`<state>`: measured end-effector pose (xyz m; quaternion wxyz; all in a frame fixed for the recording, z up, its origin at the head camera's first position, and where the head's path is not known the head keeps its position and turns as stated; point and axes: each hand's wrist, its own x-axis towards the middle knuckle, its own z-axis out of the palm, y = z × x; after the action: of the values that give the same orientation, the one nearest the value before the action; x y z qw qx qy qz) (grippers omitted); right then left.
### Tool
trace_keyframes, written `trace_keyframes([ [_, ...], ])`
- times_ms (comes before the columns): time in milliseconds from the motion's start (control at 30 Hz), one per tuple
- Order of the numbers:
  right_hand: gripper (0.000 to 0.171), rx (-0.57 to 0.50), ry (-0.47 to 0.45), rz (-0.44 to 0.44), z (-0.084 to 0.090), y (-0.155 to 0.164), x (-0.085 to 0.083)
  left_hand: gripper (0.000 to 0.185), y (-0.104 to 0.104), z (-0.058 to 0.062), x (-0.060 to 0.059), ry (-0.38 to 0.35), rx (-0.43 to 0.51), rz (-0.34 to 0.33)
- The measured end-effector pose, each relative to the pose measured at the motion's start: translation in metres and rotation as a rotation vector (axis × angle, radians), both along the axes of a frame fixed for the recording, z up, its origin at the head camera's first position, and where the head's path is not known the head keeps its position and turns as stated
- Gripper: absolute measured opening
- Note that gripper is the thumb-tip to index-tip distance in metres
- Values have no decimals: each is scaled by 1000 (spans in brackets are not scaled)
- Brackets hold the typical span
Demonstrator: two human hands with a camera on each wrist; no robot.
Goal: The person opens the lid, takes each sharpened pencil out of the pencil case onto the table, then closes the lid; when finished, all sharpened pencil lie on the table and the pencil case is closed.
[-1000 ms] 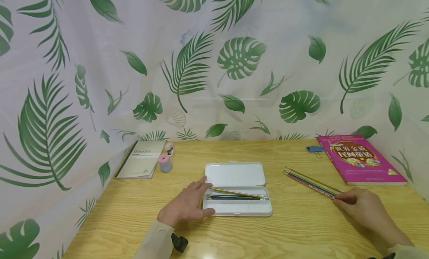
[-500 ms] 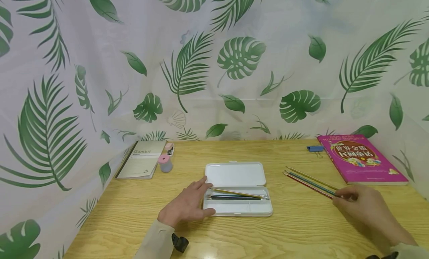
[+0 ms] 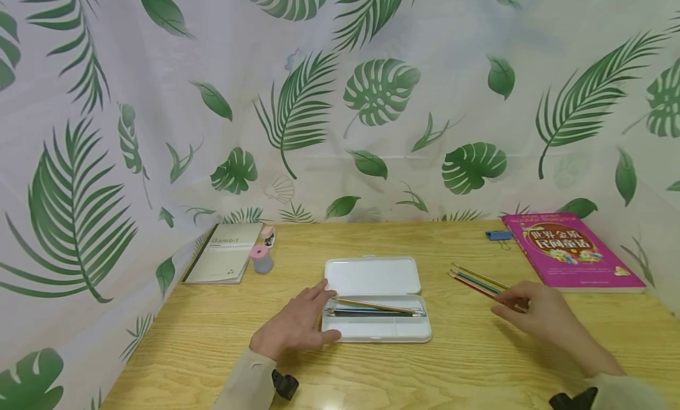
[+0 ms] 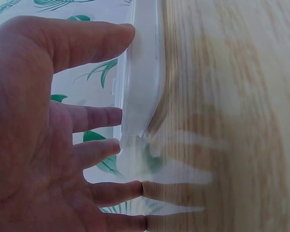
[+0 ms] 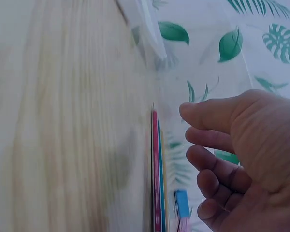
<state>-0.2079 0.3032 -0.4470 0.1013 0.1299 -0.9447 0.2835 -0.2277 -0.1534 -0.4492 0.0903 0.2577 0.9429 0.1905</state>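
Head view showed a wooden table point(image 3: 372, 369) hemmed in by a leaf-print curtain point(image 3: 340, 103). Largest item on it was a pink book point(image 3: 571, 251) at far right, then a tan notebook point(image 3: 223, 259) at far left. At centre sat an open white pencil case point(image 3: 374, 298), lid laid back flat, several pencils lying lengthwise in its tray.

Left hand point(image 3: 294, 327) lay flat against the case's left end, fingers straight and spread, gripping nothing; left wrist view showed fingertips on the table and the thumb along the white rim.

Right hand point(image 3: 536, 315) hovered over the near ends of the loose pencils point(image 3: 475, 280), well to the right of the case. Fingers were loosely curled. Whether they touched or pinched a pencil could not be told; right wrist view showed them apart from the pencils point(image 5: 157, 183), nothing between them.

Loose pencils: thin and long, red, teal and yellow, lying side by side, angled toward the far left.

Risks, as judged: lying close together, two pencils might come up at once, or a neighbour could be nudged and roll. A loose pinch near one end could let a pencil tip and drop.

Smallest: a blue binder clip point(image 3: 498, 235) by the book, a pink-capped small item point(image 3: 261, 258) by the notebook.
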Motion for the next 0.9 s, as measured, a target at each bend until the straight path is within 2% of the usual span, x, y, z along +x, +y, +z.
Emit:
trace_keyframes([
  [467,17,-90,36,115,7,-60,-14,78,-2,-2,-1,4,5,4],
  [700,16,-134,36,213,4,-90,-16,78,-2,-2,0,-5,-2,15],
  [900,24,-99,65,324,0,-109,-16,78,-2,-3,-1,2,-6,9],
])
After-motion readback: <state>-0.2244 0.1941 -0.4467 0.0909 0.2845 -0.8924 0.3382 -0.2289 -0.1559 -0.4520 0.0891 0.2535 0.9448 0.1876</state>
